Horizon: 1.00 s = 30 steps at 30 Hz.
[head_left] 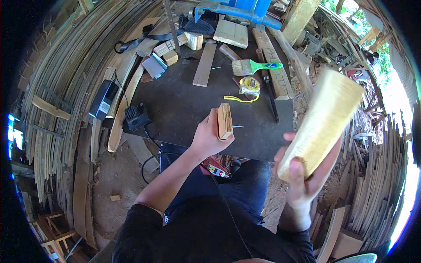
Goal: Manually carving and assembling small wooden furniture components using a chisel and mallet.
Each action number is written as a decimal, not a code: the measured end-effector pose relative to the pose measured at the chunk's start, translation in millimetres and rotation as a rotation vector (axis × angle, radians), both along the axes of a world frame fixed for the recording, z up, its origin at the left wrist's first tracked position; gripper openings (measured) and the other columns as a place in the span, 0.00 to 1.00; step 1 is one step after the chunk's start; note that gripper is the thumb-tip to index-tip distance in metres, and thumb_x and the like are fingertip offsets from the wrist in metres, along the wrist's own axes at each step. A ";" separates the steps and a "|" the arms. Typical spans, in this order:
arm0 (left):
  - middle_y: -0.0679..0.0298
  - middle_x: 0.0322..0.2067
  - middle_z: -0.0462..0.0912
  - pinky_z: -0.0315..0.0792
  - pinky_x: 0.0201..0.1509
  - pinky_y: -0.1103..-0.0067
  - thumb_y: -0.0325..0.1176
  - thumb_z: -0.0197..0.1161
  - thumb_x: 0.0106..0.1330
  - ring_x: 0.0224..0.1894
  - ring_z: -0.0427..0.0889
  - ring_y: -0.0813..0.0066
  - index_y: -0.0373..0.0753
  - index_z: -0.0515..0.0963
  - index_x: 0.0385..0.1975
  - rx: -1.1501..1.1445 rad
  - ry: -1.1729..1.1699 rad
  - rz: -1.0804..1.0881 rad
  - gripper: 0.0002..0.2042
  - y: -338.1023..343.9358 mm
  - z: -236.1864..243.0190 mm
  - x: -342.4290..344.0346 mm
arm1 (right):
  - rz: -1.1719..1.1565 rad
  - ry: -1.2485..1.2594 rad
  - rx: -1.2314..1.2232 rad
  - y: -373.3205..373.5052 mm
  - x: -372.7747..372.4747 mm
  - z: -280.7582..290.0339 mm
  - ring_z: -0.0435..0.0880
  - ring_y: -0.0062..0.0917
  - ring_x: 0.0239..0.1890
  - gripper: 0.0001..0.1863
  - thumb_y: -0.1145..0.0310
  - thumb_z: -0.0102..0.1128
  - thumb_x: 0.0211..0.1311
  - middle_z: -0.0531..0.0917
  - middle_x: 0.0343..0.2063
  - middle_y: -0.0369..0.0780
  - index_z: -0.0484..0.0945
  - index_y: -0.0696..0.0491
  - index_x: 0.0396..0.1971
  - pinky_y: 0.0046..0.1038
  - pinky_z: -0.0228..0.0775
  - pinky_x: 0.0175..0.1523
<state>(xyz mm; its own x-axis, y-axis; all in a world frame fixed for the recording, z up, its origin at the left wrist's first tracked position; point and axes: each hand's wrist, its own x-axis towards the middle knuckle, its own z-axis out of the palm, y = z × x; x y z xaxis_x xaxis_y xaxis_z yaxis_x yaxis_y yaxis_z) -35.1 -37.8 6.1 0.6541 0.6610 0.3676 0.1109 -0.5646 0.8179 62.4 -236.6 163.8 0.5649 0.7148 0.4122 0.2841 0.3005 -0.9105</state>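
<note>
Good handling here depends on two steady grips: the left hand point(206, 136) is curled tightly around a short wood block point(225, 120), its end face showing above the fingers near the front edge of the dark worktop point(175, 105); whether it rests there cannot be told. The right hand point(302, 175) clasps a long, pale tapered piece point(326, 118) by its narrow lower end, thumb across the near face, the wide end raised and blurred, out past the worktop's right side. Held so low, the piece probably feels top-heavy, so a firm thumb and a loose wrist should help. Best to keep the left fingertips below the block's end and the wide end clear of the tape measure point(249, 85) and paintbrush point(258, 65) beyond.
</note>
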 end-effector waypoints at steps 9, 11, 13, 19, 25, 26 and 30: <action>0.59 0.34 0.79 0.81 0.41 0.71 0.28 0.71 0.52 0.37 0.85 0.58 0.39 0.68 0.43 -0.012 0.016 0.014 0.21 -2.7 -0.6 -0.3 | 0.021 0.116 -0.369 4.6 -1.0 -31.0 0.81 0.32 0.51 0.48 0.77 0.59 0.64 0.62 0.68 0.54 0.36 0.59 0.76 0.29 0.78 0.51; 0.59 0.34 0.79 0.81 0.41 0.71 0.28 0.71 0.51 0.36 0.85 0.59 0.39 0.68 0.43 0.012 -0.002 0.015 0.21 0.5 -2.8 1.6 | -0.128 -0.053 -0.171 4.4 -0.4 -26.0 0.80 0.27 0.29 0.49 0.72 0.57 0.66 0.78 0.40 0.49 0.32 0.51 0.76 0.23 0.76 0.27; 0.55 0.33 0.79 0.81 0.39 0.69 0.30 0.71 0.51 0.35 0.85 0.53 0.38 0.67 0.44 0.036 -0.018 0.006 0.22 1.1 -4.6 2.3 | -0.229 -0.122 0.037 7.1 -4.7 -14.8 0.81 0.29 0.30 0.51 0.67 0.58 0.66 0.78 0.41 0.51 0.28 0.51 0.76 0.25 0.77 0.26; 0.56 0.33 0.78 0.80 0.40 0.69 0.30 0.71 0.51 0.36 0.84 0.55 0.37 0.67 0.44 -0.002 -0.012 -0.020 0.23 -0.4 0.3 1.3 | -0.087 -0.544 -0.337 13.3 -12.2 -59.4 0.80 0.50 0.56 0.50 0.75 0.62 0.62 0.71 0.60 0.61 0.35 0.68 0.73 0.36 0.73 0.59; 0.62 0.34 0.75 0.79 0.44 0.74 0.26 0.71 0.51 0.38 0.84 0.63 0.40 0.67 0.40 -0.041 -0.010 -0.006 0.20 -1.6 -5.5 1.0 | -0.083 -0.187 -0.093 12.2 -7.8 -66.6 0.80 0.29 0.33 0.44 0.75 0.54 0.66 0.75 0.42 0.52 0.35 0.57 0.73 0.27 0.77 0.36; 0.62 0.34 0.75 0.79 0.44 0.74 0.25 0.71 0.51 0.38 0.83 0.64 0.40 0.67 0.40 -0.047 -0.017 -0.007 0.20 -0.4 -5.7 1.8 | -0.091 -0.105 0.013 11.3 -12.5 -62.9 0.80 0.29 0.33 0.45 0.75 0.54 0.66 0.75 0.43 0.53 0.33 0.56 0.73 0.29 0.77 0.37; 0.62 0.35 0.75 0.78 0.44 0.74 0.25 0.71 0.51 0.39 0.83 0.65 0.40 0.67 0.40 -0.047 -0.046 -0.035 0.20 -2.4 -3.9 5.3 | -0.110 -0.124 0.175 12.2 -15.2 -85.8 0.80 0.31 0.34 0.46 0.76 0.55 0.65 0.73 0.46 0.54 0.31 0.56 0.73 0.32 0.78 0.37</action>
<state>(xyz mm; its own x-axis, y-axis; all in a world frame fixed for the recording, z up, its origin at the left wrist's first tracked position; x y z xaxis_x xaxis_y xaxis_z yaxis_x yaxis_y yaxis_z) -29.8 -40.2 2.2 0.6604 0.6552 0.3668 0.0538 -0.5285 0.8472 47.2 -224.4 78.0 0.5725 0.5635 0.5956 0.4302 0.4119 -0.8033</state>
